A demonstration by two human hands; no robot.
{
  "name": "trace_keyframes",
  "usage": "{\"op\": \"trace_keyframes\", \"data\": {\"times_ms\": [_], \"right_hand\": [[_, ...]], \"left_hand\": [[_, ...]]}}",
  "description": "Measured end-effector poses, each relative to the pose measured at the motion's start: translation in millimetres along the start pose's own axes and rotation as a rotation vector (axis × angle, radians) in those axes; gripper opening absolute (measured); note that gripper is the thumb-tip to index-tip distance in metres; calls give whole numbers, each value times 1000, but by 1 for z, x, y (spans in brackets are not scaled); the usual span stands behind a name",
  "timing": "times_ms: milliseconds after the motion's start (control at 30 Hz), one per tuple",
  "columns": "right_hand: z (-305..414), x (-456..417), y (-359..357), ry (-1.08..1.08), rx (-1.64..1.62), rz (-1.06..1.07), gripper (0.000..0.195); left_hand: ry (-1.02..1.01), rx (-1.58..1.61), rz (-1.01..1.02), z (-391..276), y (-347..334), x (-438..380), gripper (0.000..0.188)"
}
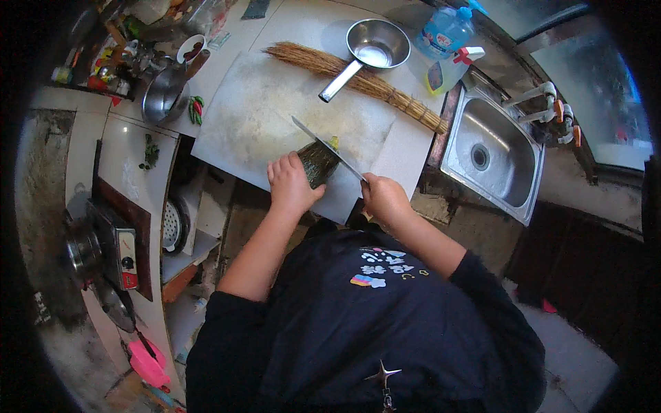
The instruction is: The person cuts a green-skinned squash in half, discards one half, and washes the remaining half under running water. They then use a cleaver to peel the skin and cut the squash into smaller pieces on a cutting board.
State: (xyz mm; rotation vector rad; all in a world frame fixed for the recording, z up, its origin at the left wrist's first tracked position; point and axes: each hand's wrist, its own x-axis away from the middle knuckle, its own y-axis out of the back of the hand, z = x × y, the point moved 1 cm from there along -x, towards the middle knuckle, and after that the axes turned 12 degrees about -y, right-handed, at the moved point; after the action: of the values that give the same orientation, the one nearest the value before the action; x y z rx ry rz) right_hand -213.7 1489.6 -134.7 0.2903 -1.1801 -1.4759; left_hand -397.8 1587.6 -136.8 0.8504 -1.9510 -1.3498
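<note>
My left hand grips a dark green, mottled gourd or squash, with the thumb at its near end and the fingers along its left side. In my right hand is a kitchen knife, its blade slanting up and left across the gourd's right part. Whether the edge has cut into the gourd I cannot tell. A small yellow-green bit shows just beyond the blade. Under both lies a stained pale worktop or board.
Farther back, a steel saucepan rests by a straw whisk broom. A spray bottle, a blue jug and a steel sink are right. Leftward are a pot, peppers and a gas stove.
</note>
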Motion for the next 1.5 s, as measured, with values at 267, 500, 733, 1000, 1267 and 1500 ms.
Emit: {"op": "trace_keyframes", "data": {"times_ms": [267, 500, 733, 1000, 1267, 1500], "right_hand": [[26, -3, 17, -42, 30, 58, 18], [50, -38, 43, -110, 138, 288, 14], [17, -95, 5, -25, 193, 243, 16], [9, -132, 15, -74, -133, 598, 21], [34, -66, 14, -92, 158, 336, 20], [37, -24, 24, -183, 120, 345, 18]], "left_hand": [[-66, -214, 107, -4, 5, -18, 98], [-77, -112, 135, 9, 7, -25, 87], [-47, -6, 199, 27, 1, -39, 77], [-42, 467, 317, 78, 12, -60, 77], [41, -206, 215, -6, 33, -34, 92], [-135, -386, 35, 7, -25, -5, 95]]}}
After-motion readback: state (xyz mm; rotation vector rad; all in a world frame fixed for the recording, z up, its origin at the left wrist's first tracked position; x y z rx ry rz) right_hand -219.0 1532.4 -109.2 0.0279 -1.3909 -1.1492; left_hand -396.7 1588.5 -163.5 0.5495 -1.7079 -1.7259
